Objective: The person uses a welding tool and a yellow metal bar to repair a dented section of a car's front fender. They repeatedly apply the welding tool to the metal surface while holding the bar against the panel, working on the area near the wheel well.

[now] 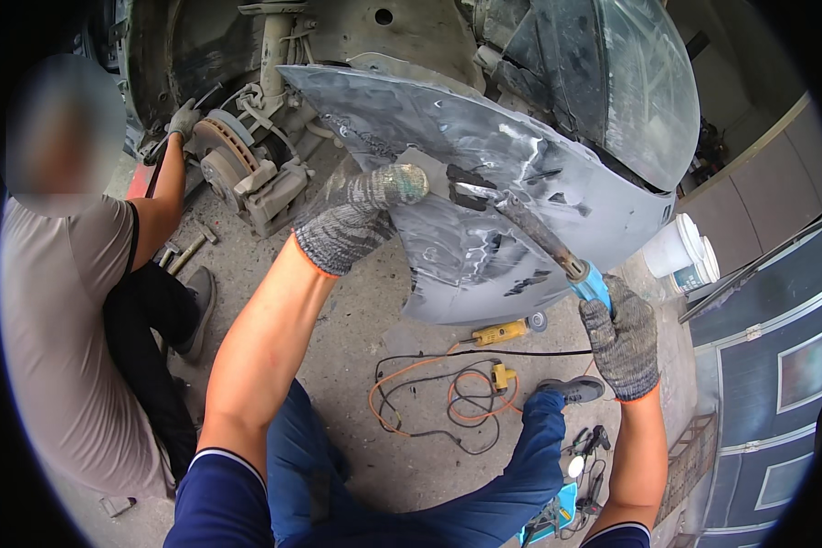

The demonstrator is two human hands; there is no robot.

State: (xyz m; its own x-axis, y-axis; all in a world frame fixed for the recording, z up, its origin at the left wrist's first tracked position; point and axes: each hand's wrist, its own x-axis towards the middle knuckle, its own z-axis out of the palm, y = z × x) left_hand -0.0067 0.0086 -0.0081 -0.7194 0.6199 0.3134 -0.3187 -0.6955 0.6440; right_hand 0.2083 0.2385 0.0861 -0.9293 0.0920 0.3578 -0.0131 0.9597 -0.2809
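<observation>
Head view: right hand (623,338) is clamped on a blue-handled tool (541,235), tip at the dark patch (467,194) on the grey panel (493,233); left hand (361,210) seems to pinch a flat grey piece (436,173) just beside it, so a slip might gouge the panel or strike that hand

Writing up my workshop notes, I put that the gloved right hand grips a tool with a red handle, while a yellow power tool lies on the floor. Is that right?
Not quite: the head view shows that the tool gripped by the gloved right hand has a blue handle, not a red one. A yellow power tool does lie on the floor.
</observation>
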